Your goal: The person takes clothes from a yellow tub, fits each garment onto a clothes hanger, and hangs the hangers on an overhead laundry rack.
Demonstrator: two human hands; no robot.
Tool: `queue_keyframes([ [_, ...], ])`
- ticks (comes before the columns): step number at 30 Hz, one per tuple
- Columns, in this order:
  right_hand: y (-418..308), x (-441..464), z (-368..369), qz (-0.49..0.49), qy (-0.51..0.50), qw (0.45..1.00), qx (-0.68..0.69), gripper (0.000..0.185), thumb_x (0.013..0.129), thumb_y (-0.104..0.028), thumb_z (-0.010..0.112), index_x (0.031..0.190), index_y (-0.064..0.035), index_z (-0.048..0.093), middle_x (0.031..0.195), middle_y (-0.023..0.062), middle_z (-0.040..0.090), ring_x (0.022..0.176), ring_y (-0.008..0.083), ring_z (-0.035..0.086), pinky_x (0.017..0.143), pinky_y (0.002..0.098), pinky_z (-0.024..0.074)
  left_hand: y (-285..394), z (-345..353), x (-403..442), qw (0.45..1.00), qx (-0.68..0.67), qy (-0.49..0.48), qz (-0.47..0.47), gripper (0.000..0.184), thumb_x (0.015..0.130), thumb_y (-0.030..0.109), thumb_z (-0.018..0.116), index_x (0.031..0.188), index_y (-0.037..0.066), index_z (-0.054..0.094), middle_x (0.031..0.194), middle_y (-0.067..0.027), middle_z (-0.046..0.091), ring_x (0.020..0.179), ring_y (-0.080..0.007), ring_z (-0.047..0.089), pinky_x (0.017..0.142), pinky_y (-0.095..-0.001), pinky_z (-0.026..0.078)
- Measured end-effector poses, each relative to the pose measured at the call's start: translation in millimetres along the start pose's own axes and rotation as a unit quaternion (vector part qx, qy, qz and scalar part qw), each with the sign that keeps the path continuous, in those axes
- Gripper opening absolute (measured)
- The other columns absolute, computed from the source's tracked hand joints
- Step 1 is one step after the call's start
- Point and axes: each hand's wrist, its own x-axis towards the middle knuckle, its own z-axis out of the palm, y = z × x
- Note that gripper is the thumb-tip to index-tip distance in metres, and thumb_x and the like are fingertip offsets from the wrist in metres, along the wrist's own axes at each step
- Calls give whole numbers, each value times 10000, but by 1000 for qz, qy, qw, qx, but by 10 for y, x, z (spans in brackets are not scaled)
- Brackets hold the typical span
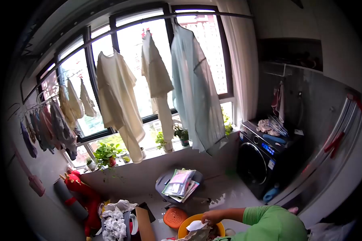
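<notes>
From the lower right, a green-sleeved arm reaches over a yellow basin. My right hand is at its end, with the fingers closed on light cloth at the basin's upper part. Grey-beige fabric hangs below the hand, partly over the basin. More dark contents show inside, too small to make out. My left hand is not in view. Just left of the basin lies an orange perforated stool or lid.
Beyond the basin, papers and packets lie on a small grey table. A black washing machine stands right. White cloths and a cardboard box are at lower left. Clothes hang before windows above potted plants.
</notes>
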Motion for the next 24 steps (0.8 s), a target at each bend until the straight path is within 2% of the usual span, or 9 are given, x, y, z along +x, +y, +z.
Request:
queue_keyframes([
  [5,199,-380,292,12,102,995,19,375,697,-53,664,1060,-98,582,1069,143,541,1028,326,536,864,401,451,-107,336,-84,999,3,-51,-14,285,913,149,513,1172,36,548,846,-39,602,760,-203,577,689,-324,494],
  [7,165,-579,261,11,132,991,13,387,691,-38,678,1059,-102,576,1059,140,532,1021,330,532,859,406,448,-94,413,-74,994,67,-80,-30,359,935,162,481,1279,66,452,824,-31,591,732,-170,571,660,-295,495],
  [9,206,-761,235,31,138,989,38,388,697,-30,673,1066,-104,577,1052,138,528,1016,333,531,865,412,443,-320,337,38,995,22,-95,-16,287,929,144,493,1199,53,530,801,-33,582,702,-121,552,634,-241,469],
  [10,290,-842,241,20,142,989,45,395,699,-31,674,1075,-104,577,1058,137,530,1015,331,532,865,413,444,-185,708,-88,995,-36,-95,-14,503,785,-58,359,1274,60,379,1214,-182,500,1095,-348,547,906,-502,493],
  [14,657,-1298,230,1,147,987,67,392,725,-54,665,1103,-104,575,1066,131,544,998,318,542,854,405,450,-387,1248,-227,993,-66,-99,-21,529,805,-52,322,1323,54,326,1277,-206,427,1159,-350,494,949,-486,461],
  [20,1372,-2205,-38,72,98,977,176,318,781,-146,667,1087,-87,603,1023,130,603,917,271,604,804,368,480,-884,2106,-427,991,-45,-107,-63,535,804,-28,352,1329,71,335,1193,-209,496,1074,-367,550,912,-487,482],
  [22,1915,-2579,-232,77,91,973,197,301,795,-187,671,1074,-84,621,985,121,643,886,257,628,777,360,496,-1132,2525,-556,992,-46,-99,-62,514,819,-22,359,1324,70,331,1174,-213,511,1052,-372,565,885,-483,500],
  [24,2610,-2978,-587,100,113,977,152,251,811,-239,657,1018,-98,651,919,98,670,880,245,634,764,357,501,-1387,2908,-689,994,-46,-80,-58,479,854,-16,357,1322,81,329,1174,-197,502,1063,-330,556,885,-476,496],
])
